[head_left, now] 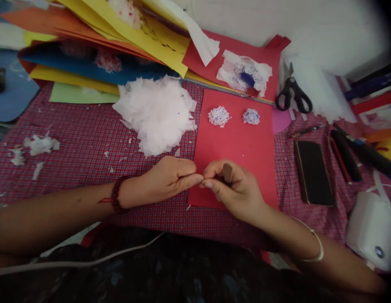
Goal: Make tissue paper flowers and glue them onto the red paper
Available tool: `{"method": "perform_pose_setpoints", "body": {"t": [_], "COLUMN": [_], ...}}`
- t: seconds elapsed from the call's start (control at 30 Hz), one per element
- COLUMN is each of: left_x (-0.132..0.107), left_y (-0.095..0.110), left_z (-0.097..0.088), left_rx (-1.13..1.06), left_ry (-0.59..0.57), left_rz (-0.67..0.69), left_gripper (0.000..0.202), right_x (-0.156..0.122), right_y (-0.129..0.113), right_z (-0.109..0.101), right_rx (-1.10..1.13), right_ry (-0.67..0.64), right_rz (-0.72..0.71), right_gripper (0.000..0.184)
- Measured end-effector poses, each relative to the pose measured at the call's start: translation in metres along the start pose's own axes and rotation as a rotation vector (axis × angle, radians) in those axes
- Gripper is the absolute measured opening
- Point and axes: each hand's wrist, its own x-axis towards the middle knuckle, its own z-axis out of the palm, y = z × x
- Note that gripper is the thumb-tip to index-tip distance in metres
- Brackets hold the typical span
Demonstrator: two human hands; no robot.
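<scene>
My left hand (170, 179) and my right hand (235, 187) meet fingertip to fingertip over the near left edge of a red paper sheet (242, 143). Both are closed in a pinch. The right hand grips a small brownish stick-like piece (227, 172); what the left fingers pinch is too small to make out. Two small white-and-blue tissue flowers (219, 115) (251, 116) sit at the far end of the red sheet. A heap of cut white tissue pieces (157, 111) lies just left of the sheet.
Black scissors (293, 94) and a phone (313, 171) lie right of the sheet, with pens (344, 153) beyond. Stacked coloured papers (97, 38) fill the back left. A white device (374, 229) sits front right. Tissue scraps (40, 145) dot the checked cloth (75, 147).
</scene>
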Motion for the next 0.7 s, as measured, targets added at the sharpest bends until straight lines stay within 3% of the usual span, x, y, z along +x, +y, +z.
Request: {"method": "perform_pose_setpoints", "body": {"t": [0.1, 0.17, 0.27, 0.43, 0.57, 0.7], "left_x": [0.001, 0.004, 0.013, 0.044, 0.067, 0.073], "left_y": [0.003, 0.010, 0.023, 0.039, 0.034, 0.022], "left_z": [0.001, 0.002, 0.002, -0.002, 0.009, 0.026], "left_rx": [-0.080, -0.154, -0.304, -0.472, -0.781, -1.067], "left_ry": [-0.111, -0.087, -0.047, -0.150, -0.186, -0.199], "left_rz": [-0.104, -0.147, -0.236, -0.326, -0.396, -0.465], "left_gripper": [0.037, 0.038, 0.037, 0.045, 0.047, 0.049], "right_x": [0.003, 0.006, 0.008, 0.008, 0.008, 0.009], "right_y": [0.004, 0.004, 0.002, -0.006, -0.006, 0.001], "right_z": [-0.001, -0.003, -0.007, -0.024, -0.041, -0.050], "right_rx": [0.197, 0.312, 0.439, 0.559, 0.557, 0.558], "right_ry": [-0.097, -0.135, -0.123, -0.036, 0.045, 0.065], "right_rz": [0.108, 0.148, 0.144, 0.112, 0.112, 0.133], "right_gripper": [0.024, 0.027, 0.029, 0.029, 0.030, 0.029]}}
